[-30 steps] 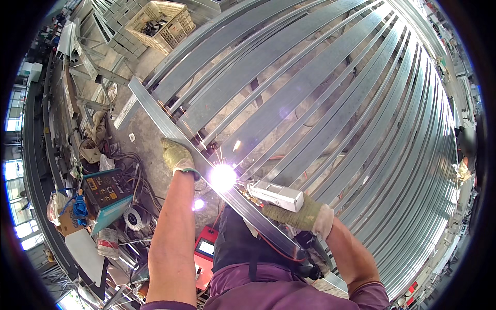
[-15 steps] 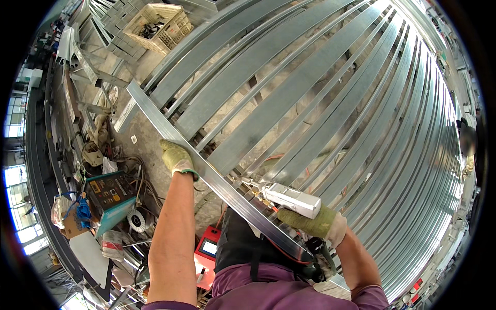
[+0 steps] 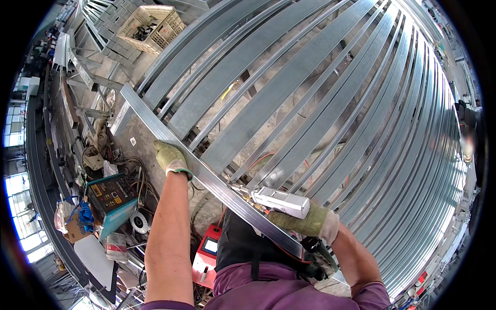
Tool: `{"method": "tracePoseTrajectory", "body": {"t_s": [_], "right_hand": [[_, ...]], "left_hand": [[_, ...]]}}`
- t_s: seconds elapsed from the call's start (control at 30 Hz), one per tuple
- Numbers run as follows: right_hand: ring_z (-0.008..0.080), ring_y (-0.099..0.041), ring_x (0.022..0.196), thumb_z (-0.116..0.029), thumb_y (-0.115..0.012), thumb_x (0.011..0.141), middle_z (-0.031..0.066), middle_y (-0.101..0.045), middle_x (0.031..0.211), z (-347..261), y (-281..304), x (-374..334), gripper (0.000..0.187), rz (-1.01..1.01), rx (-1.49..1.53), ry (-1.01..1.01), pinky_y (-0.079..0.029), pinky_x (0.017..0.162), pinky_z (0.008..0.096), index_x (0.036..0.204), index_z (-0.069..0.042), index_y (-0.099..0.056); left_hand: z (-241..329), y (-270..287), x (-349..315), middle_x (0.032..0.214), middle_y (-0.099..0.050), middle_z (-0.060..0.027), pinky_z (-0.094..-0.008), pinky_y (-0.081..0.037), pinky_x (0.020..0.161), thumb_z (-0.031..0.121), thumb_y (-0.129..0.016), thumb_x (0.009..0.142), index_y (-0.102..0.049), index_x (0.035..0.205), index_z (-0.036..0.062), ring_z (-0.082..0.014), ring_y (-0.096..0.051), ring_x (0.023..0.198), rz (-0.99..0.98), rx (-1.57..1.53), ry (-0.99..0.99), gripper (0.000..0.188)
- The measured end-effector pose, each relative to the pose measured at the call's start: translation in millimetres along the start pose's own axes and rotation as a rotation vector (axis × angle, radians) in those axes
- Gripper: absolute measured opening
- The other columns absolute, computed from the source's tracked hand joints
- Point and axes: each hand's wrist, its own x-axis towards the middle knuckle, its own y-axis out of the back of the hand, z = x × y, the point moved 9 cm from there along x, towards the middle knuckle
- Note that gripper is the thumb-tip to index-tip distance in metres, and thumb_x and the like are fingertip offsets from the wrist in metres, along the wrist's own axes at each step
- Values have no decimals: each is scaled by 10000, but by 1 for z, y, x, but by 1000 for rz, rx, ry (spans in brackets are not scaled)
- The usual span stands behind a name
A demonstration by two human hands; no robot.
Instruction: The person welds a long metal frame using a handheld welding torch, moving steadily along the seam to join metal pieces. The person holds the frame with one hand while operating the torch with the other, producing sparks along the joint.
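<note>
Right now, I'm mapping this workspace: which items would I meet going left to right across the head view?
Bright windows, teal-sided machine, gloved left hand, red unit with a screen, white boxy tool held by the gloved right hand.

Bright scene here, the windows (image 3: 19, 194) at left burning out to white, blue fringing down by the rim! Glare floods the metal bars (image 3: 289, 88) toward the right; the middle reads crisp, the far edges smear and bow, black swallowing the corners.
</note>
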Motion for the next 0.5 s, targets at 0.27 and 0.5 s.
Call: {"method": "tracePoseTrajectory", "body": {"t_s": [0.27, 0.5], "right_hand": [[145, -654, 1009, -498, -719, 974, 72, -750, 1178, 4, -1, -3, 612, -39, 44, -177, -534, 915, 297, 1462, -147, -604], [145, -653, 1000, -521, -735, 957, 82, -750, 1184, 11, -2, 3, 649, 14, 11, -55, -530, 909, 287, 1464, -138, -601]], "left_hand": [[-3, 2, 1, 1271, -702, -213, -410, -508, 987, 621, -373, 1079, -629, 1358, -55, -349, -669, 1116, -12, -31, 15, 775], [2, 1, 1, 1255, -709, -259, -440, -514, 989, 627, -362, 1076, -665, 1297, -72, -410, -672, 1142, 21, 122, -37, 793]]}}
